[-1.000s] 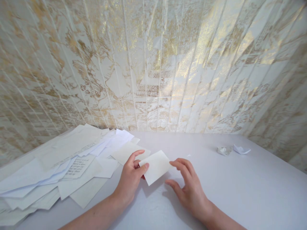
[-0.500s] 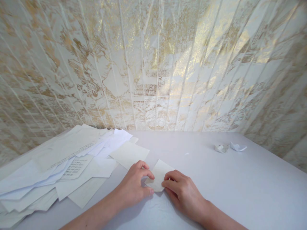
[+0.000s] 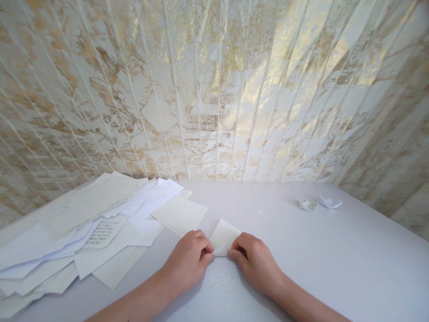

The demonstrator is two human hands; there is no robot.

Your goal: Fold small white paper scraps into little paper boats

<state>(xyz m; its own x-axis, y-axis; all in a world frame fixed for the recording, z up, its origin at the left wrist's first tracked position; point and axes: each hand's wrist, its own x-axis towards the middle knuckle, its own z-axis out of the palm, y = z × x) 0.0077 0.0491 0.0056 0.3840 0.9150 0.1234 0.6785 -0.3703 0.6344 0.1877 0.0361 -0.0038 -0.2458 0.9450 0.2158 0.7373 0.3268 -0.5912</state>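
Note:
A small off-white sheet of paper (image 3: 224, 233) lies on the table between my hands, its near edge folded up in a narrow strip. My left hand (image 3: 192, 257) pinches the left end of that folded edge between thumb and fingers. At the right end, my right hand (image 3: 253, 259) grips the paper the same way, its fingers curled. The far corner of the paper points toward the wall. My fingers cover both side corners.
Loose papers (image 3: 110, 232), some printed, spread in a pile over the left side. A separate sheet (image 3: 181, 215) lies by my left hand. Two small folded paper boats (image 3: 307, 205) (image 3: 330, 202) and a paper scrap (image 3: 260, 212) are farther back. A patterned wall (image 3: 217, 89) rises behind the table (image 3: 335, 255).
My left hand has closed on the paper's left end, where its thumb and fingers were apart. The near corner is now folded up into a straight edge.

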